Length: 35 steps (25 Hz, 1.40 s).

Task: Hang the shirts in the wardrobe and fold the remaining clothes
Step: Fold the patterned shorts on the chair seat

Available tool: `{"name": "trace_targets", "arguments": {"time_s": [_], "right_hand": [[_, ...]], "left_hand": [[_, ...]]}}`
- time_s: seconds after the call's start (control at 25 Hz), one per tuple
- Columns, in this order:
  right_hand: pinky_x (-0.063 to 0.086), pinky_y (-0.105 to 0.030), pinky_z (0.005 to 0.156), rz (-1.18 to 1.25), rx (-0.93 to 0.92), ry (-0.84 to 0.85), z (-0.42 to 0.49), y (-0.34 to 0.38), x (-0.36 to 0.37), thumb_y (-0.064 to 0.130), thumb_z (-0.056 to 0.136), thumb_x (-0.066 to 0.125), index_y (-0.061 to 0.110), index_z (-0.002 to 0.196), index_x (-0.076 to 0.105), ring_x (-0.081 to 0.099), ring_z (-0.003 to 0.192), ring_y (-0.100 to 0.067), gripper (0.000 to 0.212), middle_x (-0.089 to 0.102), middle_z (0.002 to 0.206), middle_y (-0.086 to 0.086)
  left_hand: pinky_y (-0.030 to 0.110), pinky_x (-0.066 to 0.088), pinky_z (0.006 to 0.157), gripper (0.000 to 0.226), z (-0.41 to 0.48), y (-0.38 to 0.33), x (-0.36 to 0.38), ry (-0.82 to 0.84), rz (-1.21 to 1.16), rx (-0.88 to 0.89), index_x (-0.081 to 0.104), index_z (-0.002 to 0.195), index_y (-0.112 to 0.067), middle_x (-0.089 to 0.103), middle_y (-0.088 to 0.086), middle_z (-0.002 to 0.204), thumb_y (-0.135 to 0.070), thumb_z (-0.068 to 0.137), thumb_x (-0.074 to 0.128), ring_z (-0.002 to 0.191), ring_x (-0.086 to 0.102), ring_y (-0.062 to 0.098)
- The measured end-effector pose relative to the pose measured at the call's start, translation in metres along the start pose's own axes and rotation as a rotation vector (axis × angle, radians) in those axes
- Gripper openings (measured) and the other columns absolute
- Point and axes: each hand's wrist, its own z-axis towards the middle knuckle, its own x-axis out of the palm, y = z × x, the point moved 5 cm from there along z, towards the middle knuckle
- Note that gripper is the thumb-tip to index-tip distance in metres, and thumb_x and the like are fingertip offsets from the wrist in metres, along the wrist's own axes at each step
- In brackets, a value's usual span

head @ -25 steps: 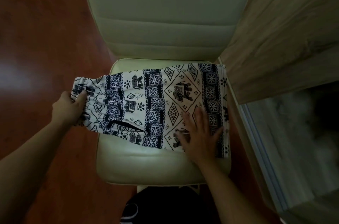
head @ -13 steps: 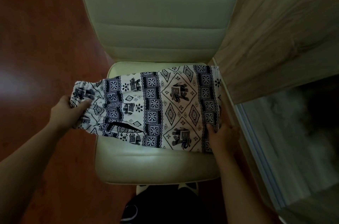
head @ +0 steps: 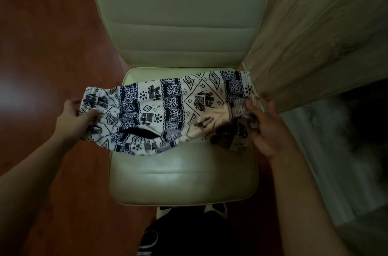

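— What lies on the soft cream chair seat (head: pixel 180 176)?
— White cloth pants with dark blue elephant pictures (head: pixel 168 113). They stretch across the back half of the seat, from its left edge to its right edge.
— Who holds them?
— Both hands. The left hand (head: pixel 73 119) grips the bunched, stretchy end, thumb on top. That end sticks out past the seat's left edge, over the red-brown wood floor (head: pixel 42 46).
— And the right hand (head: pixel 266 127)?
— It is curled round the other end at the seat's right edge. The cloth there is crumpled and lifted a little. It looks blurry.
— What is beside that hand?
— A pale wood board (head: pixel 315 35), just past the seat's back right corner.
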Motion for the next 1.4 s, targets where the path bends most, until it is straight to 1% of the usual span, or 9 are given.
{"name": "trace_targets", "arguments": {"time_s": [0.2, 0.36, 0.48, 0.56, 0.72, 0.84, 1.0, 1.16, 1.4], "right_hand": [[0.049, -0.014, 0.055, 0.097, -0.113, 0.060, 0.011, 0.022, 0.004, 0.004, 0.087, 0.050, 0.020, 0.102, 0.066, 0.064, 0.078, -0.004, 0.027, 0.071, 0.094, 0.004], [0.052, -0.024, 0.062, -0.070, -0.018, 0.003, 0.009, -0.024, -0.031, -0.004, 0.086, 0.044, 0.022, 0.102, 0.067, 0.065, 0.086, -0.013, 0.038, 0.068, 0.105, -0.001], [0.046, -0.038, 0.093, -0.388, 0.136, -0.181, 0.008, -0.076, -0.061, 0.001, 0.088, 0.045, 0.030, 0.099, 0.064, 0.056, 0.106, -0.016, 0.037, 0.057, 0.119, 0.005], [0.040, -0.040, 0.099, -0.425, 0.104, -0.280, 0.006, -0.099, -0.071, 0.013, 0.086, 0.058, 0.031, 0.113, 0.055, 0.047, 0.119, -0.017, 0.032, 0.048, 0.125, 0.008], [0.039, -0.034, 0.091, -0.521, 0.114, -0.428, 0.006, -0.102, -0.069, 0.017, 0.072, 0.078, 0.017, 0.134, 0.035, 0.045, 0.105, -0.016, 0.076, 0.046, 0.123, 0.000], [0.044, -0.041, 0.094, -0.472, 0.239, -0.333, 0.010, -0.093, -0.082, -0.005, 0.072, 0.071, 0.015, 0.139, 0.033, 0.049, 0.107, -0.025, 0.080, 0.046, 0.130, -0.007], [0.032, -0.048, 0.108, -0.920, 0.110, -0.297, 0.001, -0.092, -0.084, 0.011, 0.078, 0.073, 0.020, 0.145, 0.022, 0.032, 0.135, -0.029, 0.085, 0.030, 0.150, -0.010], [0.045, -0.047, 0.094, -1.165, -0.230, -0.454, -0.012, -0.096, -0.052, 0.023, 0.079, 0.071, 0.012, 0.139, 0.028, 0.043, 0.121, -0.031, 0.075, 0.037, 0.136, -0.016], [0.043, -0.031, 0.076, -0.810, 0.237, -0.618, -0.018, -0.110, -0.071, 0.043, 0.085, 0.062, 0.006, 0.116, 0.054, 0.056, 0.102, -0.031, 0.049, 0.058, 0.110, -0.011]], "left_hand": [[0.052, 0.052, 0.084, 0.049, -0.004, -0.011, 0.002, 0.057, 0.067, 0.117, 0.031, 0.138, -0.036, 0.055, 0.022, 0.123, -0.029, 0.095, 0.055, 0.086, 0.063, 0.036], [0.040, 0.051, 0.074, 0.037, -0.004, -0.014, 0.009, 0.089, 0.195, 0.203, 0.041, 0.138, -0.028, 0.056, 0.018, 0.100, -0.031, 0.100, 0.041, 0.074, 0.059, 0.028], [0.028, 0.045, 0.062, 0.036, 0.000, -0.010, 0.012, 0.102, 0.258, 0.220, 0.054, 0.131, -0.019, 0.062, 0.026, 0.092, -0.030, 0.101, 0.038, 0.066, 0.054, 0.023], [0.028, 0.048, 0.067, 0.036, -0.003, -0.011, 0.011, 0.117, 0.226, 0.196, 0.055, 0.130, -0.020, 0.063, 0.022, 0.098, -0.032, 0.099, 0.044, 0.068, 0.056, 0.022], [0.048, 0.047, 0.094, 0.046, -0.006, -0.013, 0.008, 0.159, 0.182, 0.161, 0.052, 0.132, -0.030, 0.055, 0.021, 0.128, -0.037, 0.088, 0.063, 0.081, 0.063, 0.026], [0.045, 0.049, 0.092, 0.052, -0.003, -0.010, 0.006, 0.145, 0.196, 0.158, 0.050, 0.134, -0.031, 0.052, 0.023, 0.133, -0.035, 0.085, 0.066, 0.079, 0.065, 0.025], [0.043, 0.051, 0.088, 0.053, 0.001, -0.010, 0.009, 0.158, 0.176, 0.157, 0.048, 0.136, -0.030, 0.052, 0.024, 0.132, -0.031, 0.087, 0.065, 0.075, 0.064, 0.023], [0.044, 0.050, 0.090, 0.049, 0.003, -0.006, 0.006, 0.136, 0.117, 0.140, 0.051, 0.132, -0.037, 0.051, 0.021, 0.135, -0.037, 0.085, 0.066, 0.081, 0.064, 0.024], [0.045, 0.048, 0.092, 0.037, 0.005, -0.003, 0.002, 0.199, 0.051, 0.120, 0.051, 0.114, -0.057, 0.052, 0.016, 0.134, -0.039, 0.086, 0.064, 0.084, 0.064, 0.020]]}}
